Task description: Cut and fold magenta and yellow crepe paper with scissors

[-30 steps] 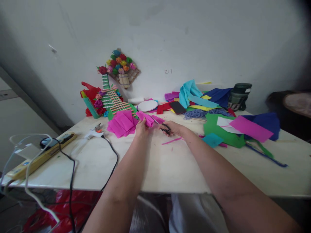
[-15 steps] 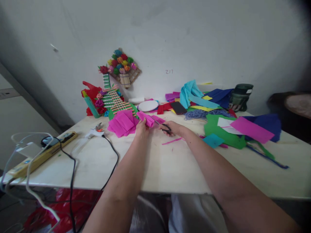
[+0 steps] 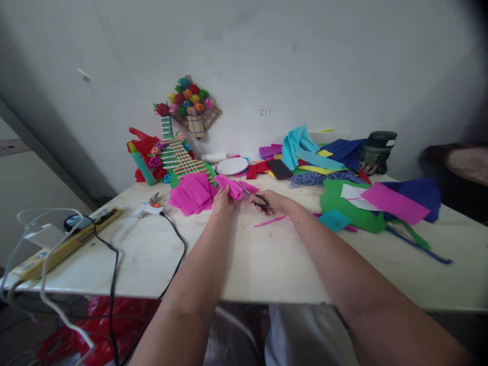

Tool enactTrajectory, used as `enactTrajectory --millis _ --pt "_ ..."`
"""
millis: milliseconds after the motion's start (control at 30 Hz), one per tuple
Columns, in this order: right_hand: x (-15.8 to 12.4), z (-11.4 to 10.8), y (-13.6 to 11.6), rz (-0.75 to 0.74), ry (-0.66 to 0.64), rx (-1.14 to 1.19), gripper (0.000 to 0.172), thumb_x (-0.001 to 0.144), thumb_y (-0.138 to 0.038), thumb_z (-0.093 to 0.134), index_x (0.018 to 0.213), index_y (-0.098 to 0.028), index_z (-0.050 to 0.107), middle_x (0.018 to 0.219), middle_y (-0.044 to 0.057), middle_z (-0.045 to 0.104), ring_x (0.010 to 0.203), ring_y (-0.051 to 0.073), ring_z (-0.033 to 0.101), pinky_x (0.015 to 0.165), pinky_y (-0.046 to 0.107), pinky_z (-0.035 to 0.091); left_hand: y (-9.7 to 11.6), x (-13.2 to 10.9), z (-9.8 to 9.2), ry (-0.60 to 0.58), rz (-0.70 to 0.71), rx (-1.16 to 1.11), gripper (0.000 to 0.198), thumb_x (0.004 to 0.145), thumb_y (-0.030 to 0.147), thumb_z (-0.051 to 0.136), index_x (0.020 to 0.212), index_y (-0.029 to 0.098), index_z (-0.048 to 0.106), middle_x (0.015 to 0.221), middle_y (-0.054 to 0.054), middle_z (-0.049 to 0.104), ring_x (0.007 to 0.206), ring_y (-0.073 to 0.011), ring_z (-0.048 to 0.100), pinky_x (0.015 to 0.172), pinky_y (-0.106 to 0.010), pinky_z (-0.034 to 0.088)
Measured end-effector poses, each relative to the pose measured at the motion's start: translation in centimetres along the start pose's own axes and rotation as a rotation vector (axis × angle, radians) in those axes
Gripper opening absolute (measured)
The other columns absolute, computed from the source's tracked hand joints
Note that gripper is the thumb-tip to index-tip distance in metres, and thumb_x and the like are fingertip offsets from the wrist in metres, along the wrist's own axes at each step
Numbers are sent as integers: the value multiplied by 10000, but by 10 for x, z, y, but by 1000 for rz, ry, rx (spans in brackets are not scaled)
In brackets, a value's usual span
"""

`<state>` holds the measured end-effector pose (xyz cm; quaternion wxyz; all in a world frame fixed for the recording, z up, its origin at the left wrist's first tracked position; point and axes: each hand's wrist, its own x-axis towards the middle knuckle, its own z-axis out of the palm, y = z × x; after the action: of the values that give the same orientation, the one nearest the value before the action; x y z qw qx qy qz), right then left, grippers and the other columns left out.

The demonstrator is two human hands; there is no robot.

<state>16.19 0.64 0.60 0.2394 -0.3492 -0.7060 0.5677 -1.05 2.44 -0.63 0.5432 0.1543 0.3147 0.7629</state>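
My left hand pinches a folded piece of magenta crepe paper just above the table. My right hand grips black-handled scissors, whose blades point left into the magenta paper. A stack of magenta paper squares lies just left of my left hand. A thin magenta strip lies on the table below my right hand.
A glue gun with a black cord lies to the left, near a power strip. Paper-flower crafts lean on the wall. A white plate, a phone, a dark jar and coloured paper sheets crowd the right side.
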Motion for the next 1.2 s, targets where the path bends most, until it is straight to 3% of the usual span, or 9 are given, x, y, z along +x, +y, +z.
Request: enactTrajectory --millis 400,1200 --pt "0 1 -2 3 57 -23 318 793 -463 485 825 -149 529 500 -24 544 336 61 449 272 168 224 0 -10 7 -1 -51 -6 125 782 45 501 759 145 573 680 -18 605 627 -110 608 649 -231 514" --pt "7 9 -1 8 111 -63 271 772 -423 541 786 -154 519 463 -55 494 323 56 440 252 153 221 1 -14 4 13 -46 -62 138 780 30 494 792 144 569 643 -8 603 573 -94 586 595 -199 508"
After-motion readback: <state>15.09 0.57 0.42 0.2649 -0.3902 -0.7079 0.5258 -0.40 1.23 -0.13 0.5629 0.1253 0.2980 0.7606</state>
